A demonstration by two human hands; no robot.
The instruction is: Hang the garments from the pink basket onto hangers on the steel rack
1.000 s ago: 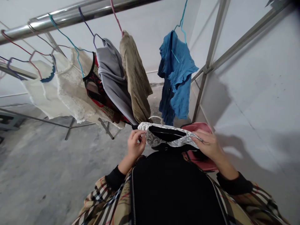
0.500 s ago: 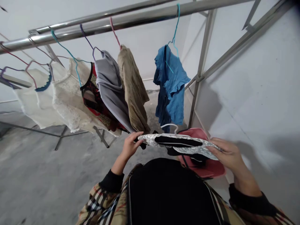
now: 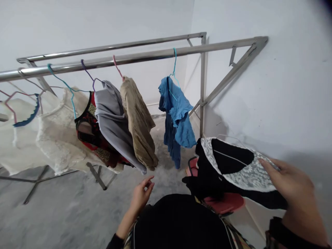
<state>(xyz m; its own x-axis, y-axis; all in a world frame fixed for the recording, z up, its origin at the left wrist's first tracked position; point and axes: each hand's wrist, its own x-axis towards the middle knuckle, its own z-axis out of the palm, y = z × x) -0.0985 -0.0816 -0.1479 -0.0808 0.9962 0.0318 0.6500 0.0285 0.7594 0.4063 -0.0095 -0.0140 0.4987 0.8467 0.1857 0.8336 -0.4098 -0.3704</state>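
Finding: top in right hand; left hand released

The top is just right of the blue shirt, partly over the pink tub. Its long axis, along the shoulders, slopes down rightward to the right hand, which pinches one shoulder. It opens upward at the neck. The left hand, loosely curled, is near the brown garment. Whether the top is labelled cannot be told.
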